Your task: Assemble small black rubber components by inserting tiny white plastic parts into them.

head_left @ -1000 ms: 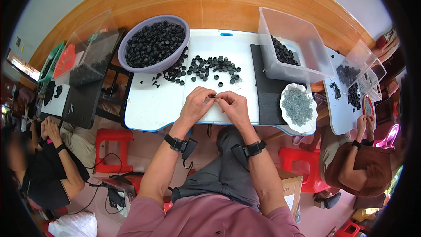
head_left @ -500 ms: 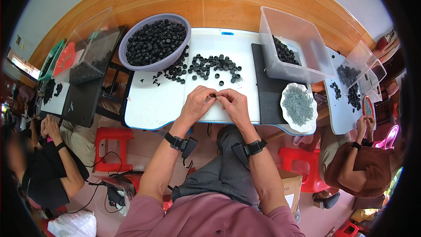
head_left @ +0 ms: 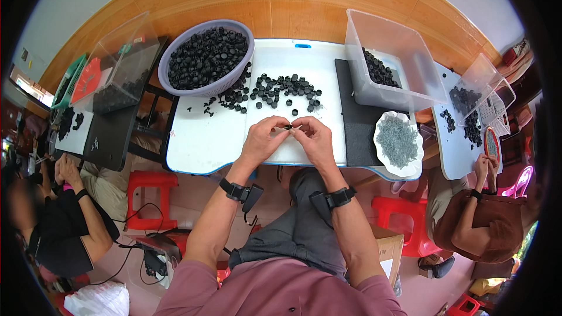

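Above the near edge of the white table (head_left: pixel 228 146), my left hand (head_left: pixel 264 139) and my right hand (head_left: pixel 313 139) meet fingertip to fingertip. Both are closed in a pinch on one small black plastic cap (head_left: pixel 288 127), mostly covered by the fingers. Just beyond them lies a loose scatter of similar round black caps (head_left: pixel 298 88). A lavender basket (head_left: pixel 250 41) heaped with black caps stands at the far left, with more spilled beside it. On the right, a white scalloped dish (head_left: pixel 403 169) holds a pile of thin grey-green pieces (head_left: pixel 398 140), too fine to name.
A clear plastic bin (head_left: pixel 386 96) with black caps sits on a black mat (head_left: pixel 360 140) at the right. Side tables (head_left: pixel 462 164) hold more black parts, with a person working at each side. Red stools (head_left: pixel 149 199) flank my legs. A wooden panel (head_left: pixel 316 0) rises behind the table.
My hands stay almost in place. The fingers have shifted slightly around the small black cap, and a bit more of it shows between the fingertips.
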Demonstrator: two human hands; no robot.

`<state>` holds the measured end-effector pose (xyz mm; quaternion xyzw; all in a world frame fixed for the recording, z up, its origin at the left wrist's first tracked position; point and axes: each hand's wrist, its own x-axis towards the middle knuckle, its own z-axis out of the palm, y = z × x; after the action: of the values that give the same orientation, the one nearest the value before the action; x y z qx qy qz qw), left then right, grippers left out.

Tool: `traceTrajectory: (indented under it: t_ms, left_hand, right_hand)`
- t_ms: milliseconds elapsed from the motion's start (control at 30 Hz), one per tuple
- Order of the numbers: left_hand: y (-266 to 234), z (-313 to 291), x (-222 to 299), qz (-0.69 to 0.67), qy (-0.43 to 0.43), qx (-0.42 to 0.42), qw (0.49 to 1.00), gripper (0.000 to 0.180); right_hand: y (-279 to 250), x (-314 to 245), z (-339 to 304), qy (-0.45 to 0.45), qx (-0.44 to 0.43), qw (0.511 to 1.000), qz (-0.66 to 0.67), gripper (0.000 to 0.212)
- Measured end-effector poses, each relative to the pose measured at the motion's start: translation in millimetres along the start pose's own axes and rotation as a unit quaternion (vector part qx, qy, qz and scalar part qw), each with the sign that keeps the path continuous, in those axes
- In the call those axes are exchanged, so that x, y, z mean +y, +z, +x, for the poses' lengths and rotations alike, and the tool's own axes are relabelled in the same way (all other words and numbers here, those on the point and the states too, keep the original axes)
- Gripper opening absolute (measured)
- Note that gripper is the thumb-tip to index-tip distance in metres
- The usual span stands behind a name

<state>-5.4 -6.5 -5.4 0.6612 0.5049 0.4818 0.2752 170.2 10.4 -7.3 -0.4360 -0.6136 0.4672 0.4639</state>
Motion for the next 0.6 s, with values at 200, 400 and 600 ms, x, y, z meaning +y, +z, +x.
traceTrajectory:
  t_ms: [200,400,600]
  left_hand:
    - [-5.6,1.9,4.2,0.019,0.021,-0.002,1.0,0.021]
    - [-4.0,4.9,2.5,0.034,0.028,-0.028,0.999,0.027]
    - [11.6,22.8,2.8,0.091,-0.037,0.001,0.995,0.036]
  right_hand:
    - [-3.9,1.8,5.4,0.05,-0.042,0.986,0.151,0.016]
    - [-8.2,0.8,4.0,0.047,-0.02,0.986,0.157,0.016]
    - [-13.0,8.4,3.1,0.011,0.096,0.973,0.209,0.016]
